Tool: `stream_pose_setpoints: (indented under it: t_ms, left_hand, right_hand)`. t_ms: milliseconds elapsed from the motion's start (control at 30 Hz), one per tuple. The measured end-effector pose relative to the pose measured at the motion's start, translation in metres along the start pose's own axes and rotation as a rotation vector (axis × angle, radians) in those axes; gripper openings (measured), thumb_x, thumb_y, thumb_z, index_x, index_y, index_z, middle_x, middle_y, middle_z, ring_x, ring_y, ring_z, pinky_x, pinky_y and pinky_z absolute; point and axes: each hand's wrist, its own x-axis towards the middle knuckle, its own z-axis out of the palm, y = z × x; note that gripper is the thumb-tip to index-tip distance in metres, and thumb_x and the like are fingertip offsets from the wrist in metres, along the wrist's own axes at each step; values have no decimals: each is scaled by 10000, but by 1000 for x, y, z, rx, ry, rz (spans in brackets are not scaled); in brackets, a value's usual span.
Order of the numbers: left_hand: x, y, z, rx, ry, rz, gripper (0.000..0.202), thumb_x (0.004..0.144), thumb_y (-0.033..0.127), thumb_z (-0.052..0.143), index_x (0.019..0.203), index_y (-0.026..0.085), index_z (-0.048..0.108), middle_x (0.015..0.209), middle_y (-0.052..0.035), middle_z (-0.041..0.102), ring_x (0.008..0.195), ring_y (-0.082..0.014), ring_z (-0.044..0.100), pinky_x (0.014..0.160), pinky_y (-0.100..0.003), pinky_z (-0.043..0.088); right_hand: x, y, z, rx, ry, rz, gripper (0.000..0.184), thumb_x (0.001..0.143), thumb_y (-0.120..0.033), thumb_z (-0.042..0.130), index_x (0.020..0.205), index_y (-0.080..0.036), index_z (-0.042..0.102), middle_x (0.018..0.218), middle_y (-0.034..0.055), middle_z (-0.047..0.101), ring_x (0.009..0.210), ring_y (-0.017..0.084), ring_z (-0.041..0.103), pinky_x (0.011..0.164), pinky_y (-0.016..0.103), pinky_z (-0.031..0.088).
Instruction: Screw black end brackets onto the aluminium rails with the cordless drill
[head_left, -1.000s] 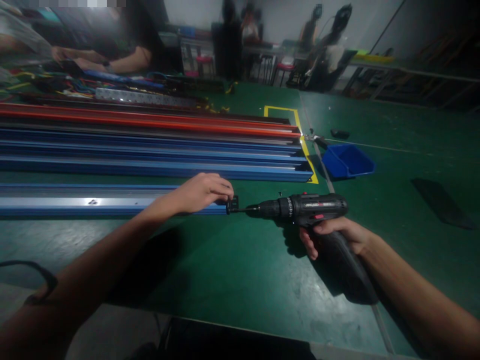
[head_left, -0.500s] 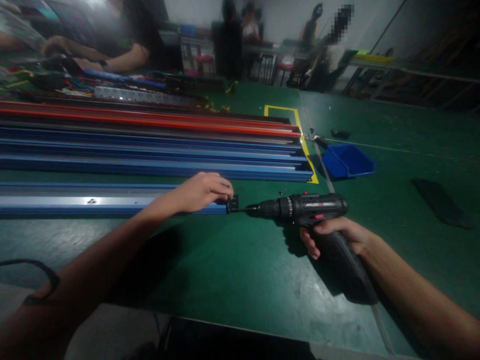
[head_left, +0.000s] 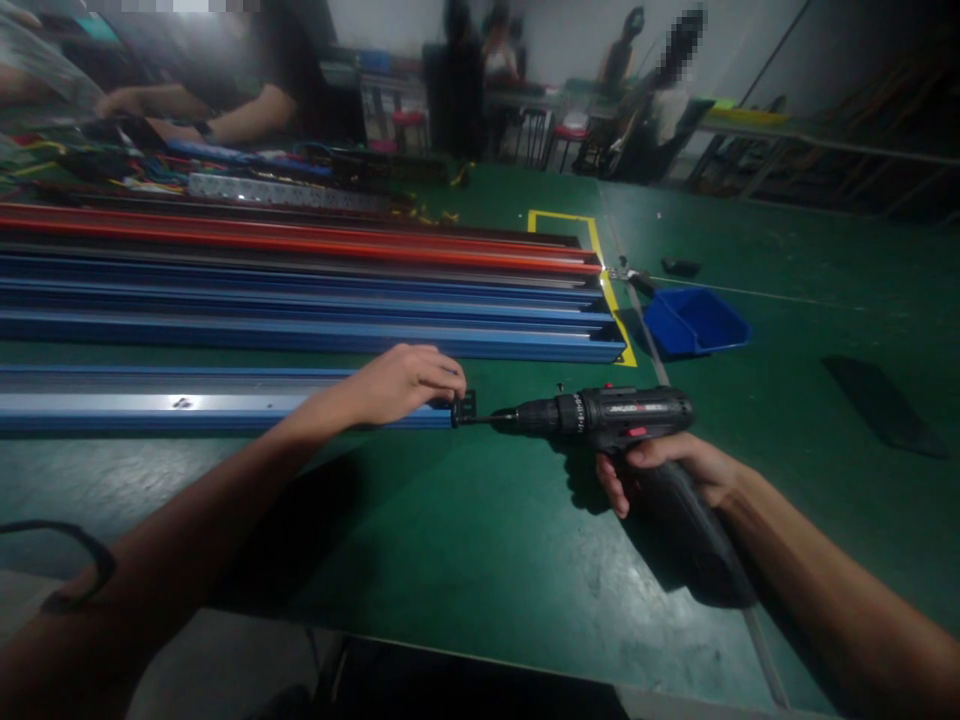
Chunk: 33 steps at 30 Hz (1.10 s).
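Note:
My right hand (head_left: 671,465) is wrapped round the handle of a black cordless drill (head_left: 630,410), which points left. Its long thin bit (head_left: 487,418) reaches a small black end bracket (head_left: 466,406) at the right end of a blue metal profile (head_left: 187,402). Over that same end lies my left hand (head_left: 409,382), fingers curled and closed at the profile and bracket. The hand hides part of the profile, and what its fingertips grip does not show fully. A small screw (head_left: 560,387) stands on the green table just behind the drill's chuck.
Several blue profiles (head_left: 315,320) and red ones (head_left: 315,237) lie side by side behind. A blue bin (head_left: 697,322) stands on the table (head_left: 465,540) at right, near a dark flat piece (head_left: 885,405). Across the table, a person's arms (head_left: 247,115) work among wires.
My hands, the drill and the profile stay almost still. Across the table, the other person's hand and arm have shifted slightly.

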Motion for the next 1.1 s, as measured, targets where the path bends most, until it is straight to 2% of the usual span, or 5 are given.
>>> stream_pose_setpoints:
  t_ms: [200, 400, 1100]
  left_hand:
    - [0, -4, 1, 1, -2, 20, 202, 1000, 262, 597, 1045, 298, 791, 1127, 2, 774, 962, -165, 674, 886, -304, 464]
    - [0, 0, 0, 18, -6, 13, 222, 1008, 240, 577, 1032, 279, 795, 1131, 2, 771, 930, -155, 664, 846, -287, 472]
    - [0, 0, 0, -13, 1, -1, 204, 996, 250, 594, 1018, 286, 794, 1126, 9, 770, 924, -157, 651, 849, -295, 467]
  right_hand:
    - [0, 0, -1, -13, 7, 4, 264, 902, -244, 689, 1053, -30, 725, 937, 130, 753, 847, 218, 757, 828, 326, 590]
    - [-1, 2, -2, -17, -5, -13, 259, 917, -232, 681, 1063, -23, 726, 937, 130, 755, 844, 219, 758, 800, 318, 592]
    - [-1, 3, -2, -15, -14, -16, 244, 921, -230, 652, 1019, -16, 715, 893, 125, 724, 814, 210, 734, 776, 315, 570]
